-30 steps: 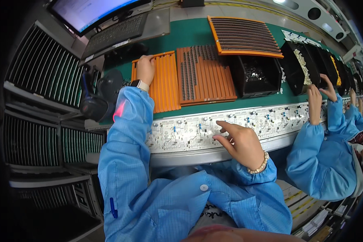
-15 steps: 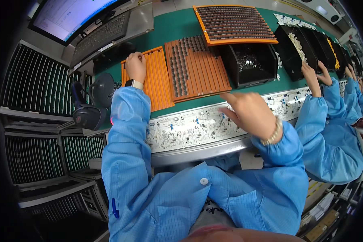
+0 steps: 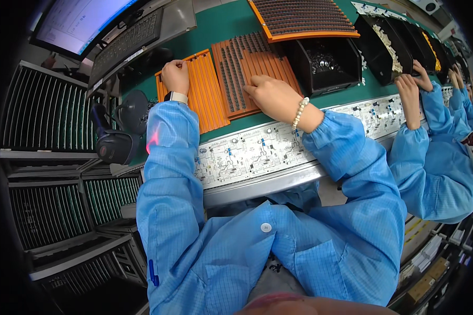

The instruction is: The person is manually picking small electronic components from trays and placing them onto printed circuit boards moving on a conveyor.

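My left hand [image 3: 175, 77], with a watch at the wrist, is curled over the upper left edge of an orange slotted tray [image 3: 207, 94]. Its fingers are bunched together, and whatever they may hold is hidden. My right hand [image 3: 273, 97], wearing a beaded bracelet, lies over the brownish slotted tray [image 3: 268, 68] beside it. Thumb and forefinger come together near the columns of small dark components [image 3: 235, 73] there; I cannot make out anything between them. Below both trays runs a row of white circuit boards [image 3: 252, 155] fitted with small parts.
Behind stand another loaded orange tray [image 3: 305, 18] and a black bin [image 3: 326, 68] of small parts. A handheld scanner [image 3: 113, 136] sits left of my arm, a keyboard [image 3: 126, 47] and monitor [image 3: 84, 23] beyond. At right, a co-worker's hands [image 3: 412, 81] are by black bins.
My right hand has moved left and away from me, from above the circuit boards to the brownish tray. My left hand stays at the orange tray. The view has shifted slightly.
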### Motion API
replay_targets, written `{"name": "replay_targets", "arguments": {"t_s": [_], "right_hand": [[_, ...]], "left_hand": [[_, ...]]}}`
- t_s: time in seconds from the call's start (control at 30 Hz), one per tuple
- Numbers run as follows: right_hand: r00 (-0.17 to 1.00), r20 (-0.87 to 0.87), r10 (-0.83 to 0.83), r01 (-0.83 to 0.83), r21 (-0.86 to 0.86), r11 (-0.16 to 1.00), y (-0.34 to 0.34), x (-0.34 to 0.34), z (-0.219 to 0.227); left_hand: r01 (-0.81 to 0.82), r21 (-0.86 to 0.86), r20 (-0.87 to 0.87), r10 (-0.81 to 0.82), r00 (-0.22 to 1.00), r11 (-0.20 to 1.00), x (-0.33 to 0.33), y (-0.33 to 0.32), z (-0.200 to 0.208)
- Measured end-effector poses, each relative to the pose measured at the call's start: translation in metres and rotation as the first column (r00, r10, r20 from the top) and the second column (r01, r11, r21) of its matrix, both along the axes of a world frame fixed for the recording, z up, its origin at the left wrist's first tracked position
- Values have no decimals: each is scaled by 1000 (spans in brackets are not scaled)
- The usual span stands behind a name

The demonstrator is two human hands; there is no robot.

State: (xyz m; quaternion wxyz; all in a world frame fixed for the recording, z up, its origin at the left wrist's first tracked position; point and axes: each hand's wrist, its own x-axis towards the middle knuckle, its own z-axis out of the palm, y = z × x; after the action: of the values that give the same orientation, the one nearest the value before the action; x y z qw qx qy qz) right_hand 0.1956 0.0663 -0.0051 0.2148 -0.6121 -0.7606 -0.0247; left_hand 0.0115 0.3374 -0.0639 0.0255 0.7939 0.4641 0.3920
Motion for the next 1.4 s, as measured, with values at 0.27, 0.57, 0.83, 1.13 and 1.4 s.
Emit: {"name": "replay_targets", "arguments": {"t_s": [0.27,0.57,0.83,1.13,1.4], "right_hand": [[995,80,-53,54,-7,999,8,-3,2],[994,85,-64,62,24,998,17,-5,7],[998,49,-37,39,-37,999,14,-7,14],[984,-20,176,-177,-141,974,-57,-47,37],[964,-63,260,-267,-260,928,-94,-83,15]], "left_hand": [[8,-123,103,5,995,992,-3,3,-5],[137,-89,71,-131,989,987,0,0,0],[207,80,-54,-203,978,975,3,-11,10],[426,5,227,-416,881,905,2,-123,94],[471,-328,273,-395,877,819,-86,-252,102]]}}
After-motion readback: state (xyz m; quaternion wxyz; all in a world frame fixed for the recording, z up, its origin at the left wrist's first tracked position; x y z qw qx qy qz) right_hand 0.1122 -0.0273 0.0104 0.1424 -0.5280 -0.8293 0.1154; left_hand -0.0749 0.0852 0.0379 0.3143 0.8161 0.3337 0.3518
